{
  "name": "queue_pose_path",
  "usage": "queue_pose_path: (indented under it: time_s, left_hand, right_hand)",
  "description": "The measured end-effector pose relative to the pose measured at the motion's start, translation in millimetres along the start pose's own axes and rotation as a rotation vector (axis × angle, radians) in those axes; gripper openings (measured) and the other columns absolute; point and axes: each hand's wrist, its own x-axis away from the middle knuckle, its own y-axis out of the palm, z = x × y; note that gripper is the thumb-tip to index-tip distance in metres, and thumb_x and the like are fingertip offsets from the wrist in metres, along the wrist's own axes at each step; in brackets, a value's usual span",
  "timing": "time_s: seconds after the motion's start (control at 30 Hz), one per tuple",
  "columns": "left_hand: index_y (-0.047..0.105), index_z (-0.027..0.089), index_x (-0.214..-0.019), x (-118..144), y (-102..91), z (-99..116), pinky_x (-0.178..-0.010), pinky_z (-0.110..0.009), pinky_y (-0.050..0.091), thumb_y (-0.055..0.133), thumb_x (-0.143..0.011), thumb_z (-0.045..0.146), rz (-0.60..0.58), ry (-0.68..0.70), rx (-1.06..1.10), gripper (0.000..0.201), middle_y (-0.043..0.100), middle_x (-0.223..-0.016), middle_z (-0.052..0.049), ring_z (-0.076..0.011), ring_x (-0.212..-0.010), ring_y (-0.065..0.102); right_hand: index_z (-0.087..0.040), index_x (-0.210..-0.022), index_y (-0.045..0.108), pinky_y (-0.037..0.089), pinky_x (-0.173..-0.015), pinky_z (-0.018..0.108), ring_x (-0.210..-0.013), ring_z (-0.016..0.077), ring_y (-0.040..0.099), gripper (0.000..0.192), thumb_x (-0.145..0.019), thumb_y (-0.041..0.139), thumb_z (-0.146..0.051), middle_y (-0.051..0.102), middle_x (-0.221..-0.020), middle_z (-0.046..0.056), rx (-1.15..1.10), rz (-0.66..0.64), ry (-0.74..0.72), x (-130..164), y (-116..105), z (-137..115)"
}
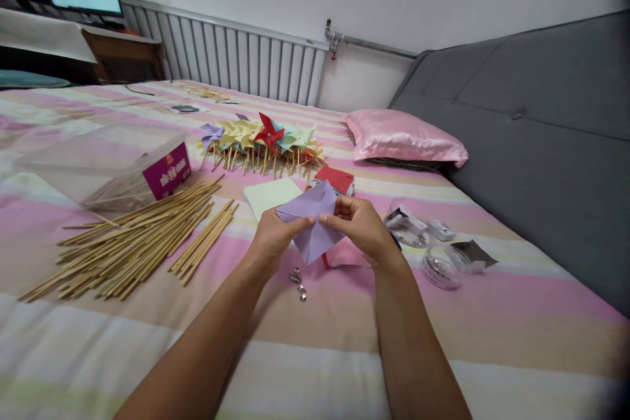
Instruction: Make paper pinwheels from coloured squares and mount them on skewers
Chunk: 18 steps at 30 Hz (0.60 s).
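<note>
Between my two hands is a purple paper square (315,239), raised above the bed, with slits or creases running in from its corners. My left hand (278,236) pinches its left side, thumb on top. At the right side, my right hand (361,226) grips it with thumb and fingers. Underneath lie pink and red paper (347,256), partly covered by my hand. Pale green paper sheets (270,195) and a stack of red-topped paper (335,178) are just beyond. Several small silvery metal pieces (298,282) rest on the sheet below the purple paper.
Wooden sticks (142,236) lie loose at left beside a clear plastic box (98,164). Finished paper pinwheels (266,138) stand in a row behind. Clear round containers (443,268) and small boxes sit at right. A pink pillow (403,136) leans near the grey headboard (531,125).
</note>
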Motion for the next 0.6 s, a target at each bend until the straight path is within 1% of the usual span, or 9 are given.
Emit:
queue_pose_path:
  time_s: [0.1,0.17,0.23,0.27,0.33,0.4,0.47,0.53,0.6]
  left_hand:
    - [0.070,0.013,-0.086,-0.7,-0.7,0.1,-0.065,-0.027,0.045,0.077,-0.053,0.022,0.032,-0.008,0.005,0.035,0.071,-0.083,-0.006,-0.0177,-0.070,0.062]
    - [0.069,0.012,-0.087,-1.9,-2.1,0.6,-0.064,-0.028,0.045,0.077,-0.051,0.022,0.076,-0.023,0.012,0.038,0.071,-0.081,-0.006,-0.0179,-0.068,0.062]
    - [0.068,0.012,-0.087,-3.9,-4.4,1.1,-0.063,-0.027,0.045,0.077,-0.050,0.021,0.132,-0.032,0.028,0.039,0.070,-0.080,-0.006,-0.0176,-0.067,0.062]
    - [0.067,0.012,-0.086,-5.1,-5.9,1.3,-0.063,-0.027,0.045,0.077,-0.049,0.020,0.161,-0.028,0.038,0.040,0.070,-0.081,-0.005,-0.0174,-0.067,0.062]
    - [0.067,0.012,-0.085,-7.5,-8.9,1.8,-0.063,-0.026,0.044,0.077,-0.048,0.019,0.216,-0.014,0.060,0.039,0.070,-0.081,-0.005,-0.0167,-0.068,0.061]
    - [0.066,0.012,-0.082,-9.3,-11.4,3.0,-0.063,-0.025,0.044,0.077,-0.047,0.018,0.257,-0.009,0.093,0.038,0.070,-0.081,-0.004,-0.0158,-0.068,0.061]
    - [0.066,0.011,-0.080,-10.5,-13.2,4.9,-0.062,-0.024,0.043,0.077,-0.046,0.017,0.286,-0.019,0.133,0.037,0.069,-0.079,-0.003,-0.0145,-0.067,0.060]
    - [0.066,0.011,-0.079,-11.3,-14.4,6.8,-0.061,-0.024,0.043,0.077,-0.044,0.015,0.310,-0.045,0.174,0.036,0.069,-0.077,-0.002,-0.0135,-0.065,0.059]
    - [0.065,0.010,-0.078,-12.3,-15.5,8.0,-0.061,-0.023,0.044,0.076,-0.044,0.013,0.322,-0.070,0.216,0.036,0.068,-0.076,-0.003,-0.0134,-0.065,0.060]
  right_hand:
    - [-0.013,-0.096,0.063,0.050,-0.073,0.032,-0.079,0.0178,0.063,0.036,-0.066,0.071,-0.030,0.068,-0.091,0.008,0.034,0.007,-0.003,-0.4,1.7,-1.3]
    - [-0.014,-0.101,0.060,0.050,-0.073,0.032,-0.080,0.0181,0.062,0.043,-0.064,0.072,-0.032,0.066,-0.090,0.008,0.076,0.026,-0.012,-0.9,1.8,-1.2]
    - [-0.016,-0.106,0.057,0.050,-0.073,0.032,-0.082,0.0184,0.062,0.049,-0.063,0.073,-0.033,0.065,-0.092,0.008,0.136,0.078,-0.042,-1.8,0.8,-0.3]
    - [-0.017,-0.107,0.057,0.050,-0.073,0.032,-0.083,0.0182,0.061,0.049,-0.063,0.073,-0.033,0.064,-0.092,0.007,0.176,0.121,-0.073,-2.2,0.0,0.2]
    - [-0.018,-0.103,0.059,0.049,-0.073,0.031,-0.082,0.0170,0.060,0.040,-0.067,0.070,-0.031,0.064,-0.088,0.005,0.257,0.208,-0.151,-2.2,-1.8,0.3]
    - [-0.019,-0.095,0.062,0.048,-0.072,0.030,-0.077,0.0153,0.060,0.026,-0.071,0.065,-0.028,0.063,-0.081,0.003,0.320,0.240,-0.217,-0.5,-3.4,-1.7]
    - [-0.019,-0.088,0.064,0.048,-0.068,0.028,-0.070,0.0138,0.059,0.017,-0.073,0.062,-0.026,0.063,-0.076,0.002,0.367,0.176,-0.230,2.7,-4.4,-5.6]
    - [-0.019,-0.087,0.066,0.048,-0.063,0.027,-0.067,0.0134,0.059,0.015,-0.073,0.061,-0.024,0.064,-0.074,0.002,0.393,0.039,-0.191,6.3,-4.7,-9.7]
    - [-0.019,-0.090,0.067,0.048,-0.062,0.027,-0.066,0.0142,0.061,0.019,-0.073,0.061,-0.021,0.066,-0.072,0.002,0.381,-0.112,-0.126,9.0,-4.1,-12.3]
